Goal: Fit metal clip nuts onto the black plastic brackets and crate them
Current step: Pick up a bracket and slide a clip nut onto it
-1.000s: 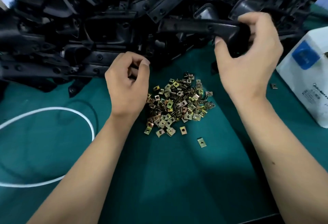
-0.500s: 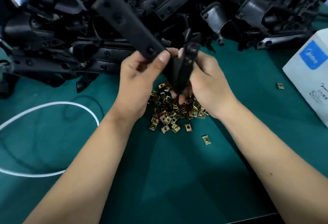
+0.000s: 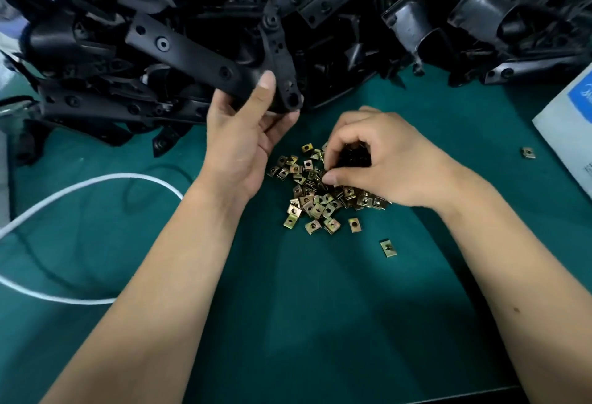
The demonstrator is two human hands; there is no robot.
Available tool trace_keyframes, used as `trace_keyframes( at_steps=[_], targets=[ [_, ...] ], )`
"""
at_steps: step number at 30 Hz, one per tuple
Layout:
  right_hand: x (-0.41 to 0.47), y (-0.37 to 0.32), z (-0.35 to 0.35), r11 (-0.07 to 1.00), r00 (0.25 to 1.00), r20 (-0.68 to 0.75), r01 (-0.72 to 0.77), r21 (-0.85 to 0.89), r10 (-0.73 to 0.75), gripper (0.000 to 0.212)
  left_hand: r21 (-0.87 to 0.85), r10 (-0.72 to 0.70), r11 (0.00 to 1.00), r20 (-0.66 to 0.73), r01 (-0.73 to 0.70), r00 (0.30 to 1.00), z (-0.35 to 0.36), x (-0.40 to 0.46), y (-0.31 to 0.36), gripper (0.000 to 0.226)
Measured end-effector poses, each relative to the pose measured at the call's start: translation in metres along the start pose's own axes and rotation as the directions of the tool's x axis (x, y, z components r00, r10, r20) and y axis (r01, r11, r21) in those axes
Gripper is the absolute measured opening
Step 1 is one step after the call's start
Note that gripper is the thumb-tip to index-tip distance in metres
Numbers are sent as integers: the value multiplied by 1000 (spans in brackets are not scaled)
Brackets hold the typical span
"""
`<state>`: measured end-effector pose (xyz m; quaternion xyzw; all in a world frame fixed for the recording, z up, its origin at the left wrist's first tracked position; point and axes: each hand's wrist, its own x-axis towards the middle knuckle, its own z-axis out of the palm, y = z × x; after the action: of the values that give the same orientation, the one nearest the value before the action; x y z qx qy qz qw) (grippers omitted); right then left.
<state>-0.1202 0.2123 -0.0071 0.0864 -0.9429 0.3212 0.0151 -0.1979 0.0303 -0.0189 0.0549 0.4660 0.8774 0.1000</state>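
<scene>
Black bracket (image 3: 205,59) held tilted; brassy clip nuts (image 3: 315,203) heaped on mat.

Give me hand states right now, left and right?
Left hand: closed on a long black plastic bracket, held above the table.
Right hand: fingers curled, pinching into the pile of brass-coloured metal clip nuts; whether one is gripped cannot be told.

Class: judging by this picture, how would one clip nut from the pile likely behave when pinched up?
A clip nut looks small, flat and metallic, so probably stiff and light, perhaps slippery. Lying flat on the green mat, it seems unlikely to roll.
</scene>
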Motion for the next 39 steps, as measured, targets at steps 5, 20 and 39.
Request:
trace_keyframes(
  at_steps=[5,20,39],
  targets=[
    [2,4,7,884,956,-276,40,465,101,7,-3,-168,985,144,170,975,-2,-3,-2,30],
    [4,0,16,517,908,-300,114,848,292,11,143,-272,961,333,237,903,-6,-6,2,51],
    [2,-3,11,474,926,-185,8,881,329,9,190,-280,956,373,223,885,-9,-1,0,37]
  ],
)
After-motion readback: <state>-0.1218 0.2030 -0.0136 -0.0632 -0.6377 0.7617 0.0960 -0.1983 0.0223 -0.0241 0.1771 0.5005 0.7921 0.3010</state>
